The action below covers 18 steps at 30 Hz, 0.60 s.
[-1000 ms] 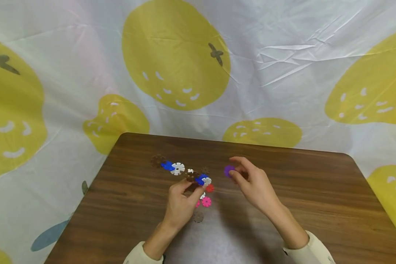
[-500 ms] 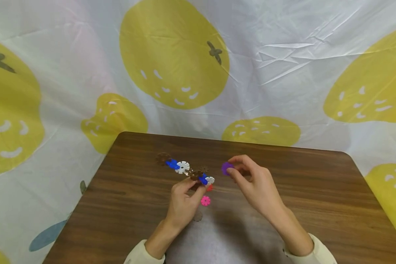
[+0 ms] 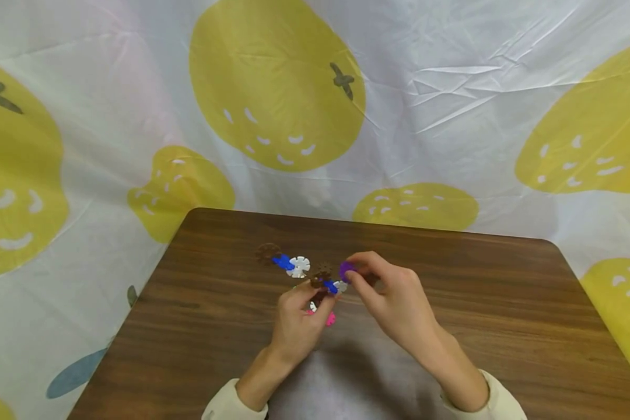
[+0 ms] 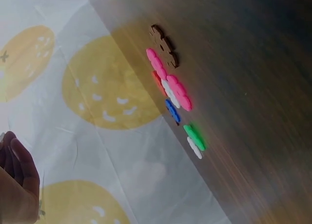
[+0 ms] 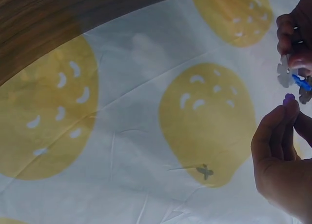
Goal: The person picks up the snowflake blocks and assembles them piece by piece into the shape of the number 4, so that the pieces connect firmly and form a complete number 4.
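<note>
My left hand pinches a chain of slotted interlocking plastic discs above the table. The chain's far end runs left with a brown disc, a blue disc and a white disc. Beside my left fingertips are another brown disc, a blue disc and a white end disc. My right hand pinches a purple disc between thumb and fingers, close to that white end disc. In the right wrist view the purple disc is mostly hidden by the fingertips.
Loose discs lie on the brown wooden table under the left hand: a brown disc, pink discs, one a pink disc, a blue disc and a green disc. A fruit-patterned curtain hangs behind the table.
My right hand has moved left with the purple disc, toward the chain. My left hand and the chain have shifted slightly right, narrowing the gap between them.
</note>
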Motion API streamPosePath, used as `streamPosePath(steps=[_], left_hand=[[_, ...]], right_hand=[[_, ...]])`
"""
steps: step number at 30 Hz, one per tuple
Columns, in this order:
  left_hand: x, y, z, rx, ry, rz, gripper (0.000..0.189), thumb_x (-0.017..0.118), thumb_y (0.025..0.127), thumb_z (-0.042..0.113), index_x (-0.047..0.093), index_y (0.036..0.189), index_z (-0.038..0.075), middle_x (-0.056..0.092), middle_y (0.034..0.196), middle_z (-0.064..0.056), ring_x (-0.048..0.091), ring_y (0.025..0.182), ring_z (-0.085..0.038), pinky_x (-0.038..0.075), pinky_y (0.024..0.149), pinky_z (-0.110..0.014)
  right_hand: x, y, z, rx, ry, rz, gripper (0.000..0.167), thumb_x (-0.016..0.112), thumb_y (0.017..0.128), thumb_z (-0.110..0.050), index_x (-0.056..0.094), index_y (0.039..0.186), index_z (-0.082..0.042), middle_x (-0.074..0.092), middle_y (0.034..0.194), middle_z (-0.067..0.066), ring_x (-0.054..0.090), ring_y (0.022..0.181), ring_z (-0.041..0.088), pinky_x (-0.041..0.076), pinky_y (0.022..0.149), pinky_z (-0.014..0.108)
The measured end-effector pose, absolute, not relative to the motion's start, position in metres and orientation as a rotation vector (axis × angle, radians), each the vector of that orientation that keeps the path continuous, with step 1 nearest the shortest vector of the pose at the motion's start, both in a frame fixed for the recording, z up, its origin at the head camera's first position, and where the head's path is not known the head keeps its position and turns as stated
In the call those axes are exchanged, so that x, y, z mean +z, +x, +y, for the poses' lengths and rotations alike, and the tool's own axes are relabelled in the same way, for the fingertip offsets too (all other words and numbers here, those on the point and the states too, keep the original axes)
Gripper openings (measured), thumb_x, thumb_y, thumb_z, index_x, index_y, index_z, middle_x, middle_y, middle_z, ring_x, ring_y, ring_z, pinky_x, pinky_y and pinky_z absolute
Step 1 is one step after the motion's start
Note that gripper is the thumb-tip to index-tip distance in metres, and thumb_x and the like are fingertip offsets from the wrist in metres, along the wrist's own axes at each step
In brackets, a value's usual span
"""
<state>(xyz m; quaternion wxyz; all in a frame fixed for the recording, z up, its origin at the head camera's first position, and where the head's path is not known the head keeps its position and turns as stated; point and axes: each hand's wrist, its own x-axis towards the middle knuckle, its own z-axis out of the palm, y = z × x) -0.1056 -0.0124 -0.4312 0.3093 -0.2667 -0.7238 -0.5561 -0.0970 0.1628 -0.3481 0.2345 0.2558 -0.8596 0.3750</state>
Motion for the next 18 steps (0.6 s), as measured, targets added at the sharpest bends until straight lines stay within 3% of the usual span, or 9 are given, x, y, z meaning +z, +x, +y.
streamPosePath(steps=[6, 13, 18], left_hand=[[-0.431, -0.107, -0.012, -1.377, -0.715, -1.892, 0.011, 0.072, 0.087, -0.003, 0.076, 0.091, 0.006, 0.073, 0.081, -0.004, 0.065, 0.067, -0.013, 0.054, 0.064, -0.018], [-0.434, -0.107, -0.011, -1.343, -0.701, -1.853, 0.012, 0.073, 0.086, -0.004, 0.076, 0.093, 0.005, 0.074, 0.085, -0.006, 0.069, 0.072, -0.016, 0.057, 0.068, -0.022], [-0.438, -0.108, -0.010, -1.347, -0.712, -1.788, 0.016, 0.073, 0.084, -0.009, 0.077, 0.096, 0.001, 0.077, 0.091, -0.010, 0.073, 0.079, -0.021, 0.060, 0.074, -0.026]], right_hand=[[-0.349, -0.098, 0.158, 0.950, 0.697, -2.404, 0.015, 0.076, 0.092, -0.007, 0.073, 0.105, -0.013, 0.077, 0.081, -0.005, 0.054, 0.058, -0.001, 0.042, 0.052, 0.012], [-0.348, -0.095, 0.152, 1.005, 0.661, -2.429, 0.011, 0.075, 0.093, -0.008, 0.072, 0.104, -0.010, 0.079, 0.082, 0.000, 0.059, 0.058, 0.002, 0.044, 0.052, 0.013], [-0.348, -0.092, 0.145, 1.006, 0.630, -2.434, 0.010, 0.074, 0.093, -0.008, 0.072, 0.103, -0.009, 0.079, 0.085, 0.001, 0.053, 0.054, 0.000, 0.043, 0.050, 0.015]])
